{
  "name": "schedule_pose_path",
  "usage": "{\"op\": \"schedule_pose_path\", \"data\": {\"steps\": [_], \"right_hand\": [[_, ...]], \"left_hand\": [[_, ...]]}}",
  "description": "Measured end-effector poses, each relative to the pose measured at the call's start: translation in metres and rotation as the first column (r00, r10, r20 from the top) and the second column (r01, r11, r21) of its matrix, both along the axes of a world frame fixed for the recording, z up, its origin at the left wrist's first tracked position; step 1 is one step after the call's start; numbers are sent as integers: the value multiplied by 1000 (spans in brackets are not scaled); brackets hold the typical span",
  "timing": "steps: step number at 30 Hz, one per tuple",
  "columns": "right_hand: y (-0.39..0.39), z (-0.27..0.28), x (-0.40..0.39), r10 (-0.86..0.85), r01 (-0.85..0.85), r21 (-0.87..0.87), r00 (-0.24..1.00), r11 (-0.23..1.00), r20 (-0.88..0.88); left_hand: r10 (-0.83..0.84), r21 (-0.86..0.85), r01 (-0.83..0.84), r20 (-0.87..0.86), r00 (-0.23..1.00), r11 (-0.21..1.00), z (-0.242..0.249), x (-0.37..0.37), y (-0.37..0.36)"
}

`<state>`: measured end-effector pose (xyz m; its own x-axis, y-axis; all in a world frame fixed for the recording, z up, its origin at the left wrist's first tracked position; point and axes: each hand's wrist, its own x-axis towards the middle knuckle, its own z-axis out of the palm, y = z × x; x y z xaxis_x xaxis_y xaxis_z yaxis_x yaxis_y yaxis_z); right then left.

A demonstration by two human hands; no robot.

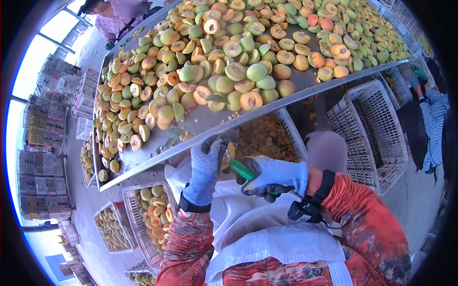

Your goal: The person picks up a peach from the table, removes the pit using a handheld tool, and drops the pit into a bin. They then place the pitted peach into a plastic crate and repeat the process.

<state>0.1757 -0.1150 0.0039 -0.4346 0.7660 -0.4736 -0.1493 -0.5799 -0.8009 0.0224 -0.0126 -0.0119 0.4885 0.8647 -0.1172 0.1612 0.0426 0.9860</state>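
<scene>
My left hand (206,159), in a light blue glove with dark fingers, closes round a yellow-fleshed peach half (231,151), mostly hidden by the fingers. My right hand (279,176), gloved alike, grips a green-handled tool (242,169) whose working end points at the peach half and is hidden behind it. Both hands are in front of my white apron (267,243), just below the near edge of the metal table (200,124). Many cut peaches (236,71) are heaped on that table, some with the cut face up.
Beneath the table edge sits a crate of brownish scraps (267,136). White plastic crates (377,133) stand to the right. Crates of peach halves (155,214) are on the floor at left. One person (117,19) is at the far left, another person (431,128) at the right.
</scene>
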Motion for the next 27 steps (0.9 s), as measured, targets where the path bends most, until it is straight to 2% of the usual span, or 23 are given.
{"op": "schedule_pose_path", "data": {"steps": [1,2,3,4,6,7,8,10,11,12,14,15,16,18,20,22,23,24,25,26,27], "right_hand": [[-2,0,2,-2,2,0,1000,1000,0],[-3,0,5,-25,18,-43,987,999,-162],[-3,2,7,-52,26,-85,947,996,-316],[-4,3,8,-50,27,-78,949,997,-311],[-7,3,6,-199,188,-70,880,980,-432],[-9,-1,8,-163,147,-73,841,986,-515],[-10,3,8,-161,145,-73,841,987,-516],[-9,19,11,-133,125,-48,863,991,-488],[-9,15,21,-98,113,2,869,994,-484],[-9,13,24,-87,105,9,872,994,-482],[-9,9,28,-347,391,129,899,912,-268],[-12,3,37,-322,327,4,931,945,-170],[-14,-1,38,-311,310,28,941,950,130],[-21,-26,37,-344,291,199,874,936,342],[-28,-47,35,-351,269,263,872,926,342],[-30,-61,33,-369,260,325,866,909,337],[-30,-66,33,-347,221,334,855,916,387],[-28,-69,31,-324,178,341,838,923,440],[-26,-69,30,-354,175,413,839,894,412],[-24,-75,29,-351,170,414,840,894,413],[-23,-83,27,-340,144,414,825,899,451]], "left_hand": [[-61,-56,67,96,994,996,7,0,2],[-116,-102,138,196,974,985,16,2,3],[-98,-152,134,221,970,979,26,8,3],[-100,-144,135,227,969,980,25,12,3],[-70,-237,169,373,925,957,21,16,6],[-18,-414,236,467,884,879,21,16,8],[-16,-414,234,466,885,880,23,17,4],[81,-527,158,402,912,835,25,23,-6],[-94,-199,138,218,971,970,4,21,-3],[-87,-192,131,220,971,973,-24,15,4],[146,63,-163,223,964,985,-66,1,17],[16,-162,25,250,968,986,-10,-9,15],[212,-418,-39,376,902,908,1,-26,16],[345,-315,-258,262,901,913,15,-74,16],[494,-242,-456,128,860,856,12,-148,8],[594,155,-574,-230,771,804,-49,-262,4],[470,187,-466,-628,620,865,-46,-293,-11],[283,158,-359,-901,329,920,-43,-312,-19],[363,225,-399,-877,315,889,-45,-319,-18],[438,287,-436,-847,300,853,-50,-324,-13],[542,374,-396,-644,540,838,-50,-315,5]]}}
